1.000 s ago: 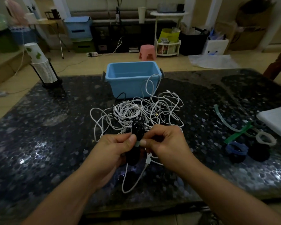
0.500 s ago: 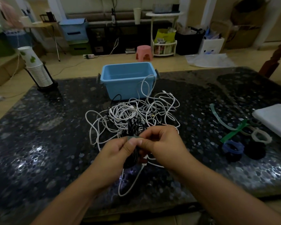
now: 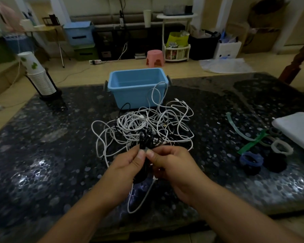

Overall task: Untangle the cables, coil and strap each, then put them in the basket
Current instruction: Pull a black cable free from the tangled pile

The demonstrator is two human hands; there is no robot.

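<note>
Looks like somebody's living room at home. Dark pebbly table [image 3: 42,155] up front, pink plastic stool [image 3: 155,57] on the tan floor at 12 o'clock, low TV-type cabinet [image 3: 123,42] behind it. Storage bins [image 3: 79,33] and paper cups [image 3: 37,74] around 10 o'clock.

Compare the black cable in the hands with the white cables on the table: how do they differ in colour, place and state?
The black cable is dark and gathered into a tight bundle; the white cables are pale and lie spread in loose, tangled loops. The black cable is pinched by the left hand and the right hand, while most of the white cables rest on the table, before the blue basket. Neither is in the basket yet.
</note>
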